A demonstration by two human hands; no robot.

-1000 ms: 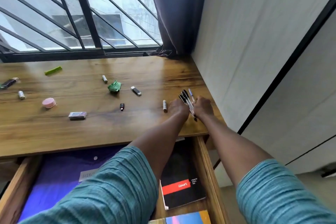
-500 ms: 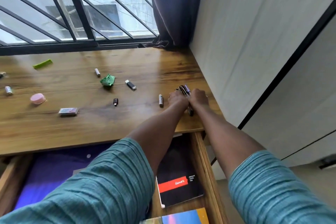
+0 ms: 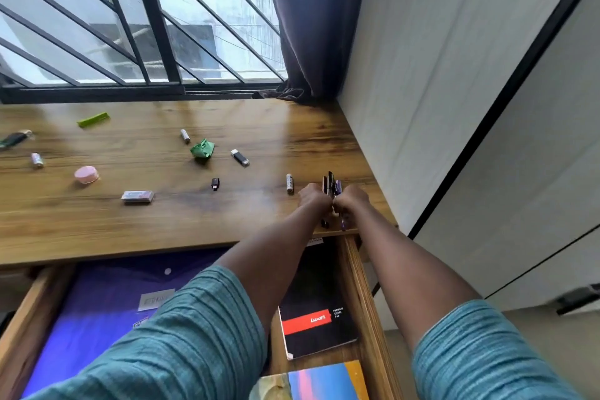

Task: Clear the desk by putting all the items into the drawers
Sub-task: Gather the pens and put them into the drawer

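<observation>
Now, quick notes:
Hands: left hand (image 3: 314, 198) & right hand (image 3: 352, 200) pressed together, both closed round a bunch of pens (image 3: 331, 187).
Pens: between the hands, at counter (image 3: 162, 221) front edge; long axis runs away from the body, tips sticking out beyond the knuckles.
Drawer (image 3: 363, 302): open, just below & nearer the body than the hands.
Next, prob.: pull back, drop in.
Battery (image 3: 290, 183): just left of left hand.

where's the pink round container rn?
Head view, left side of the wooden desk: small pink round container sits between a small battery and a flat eraser.
</observation>
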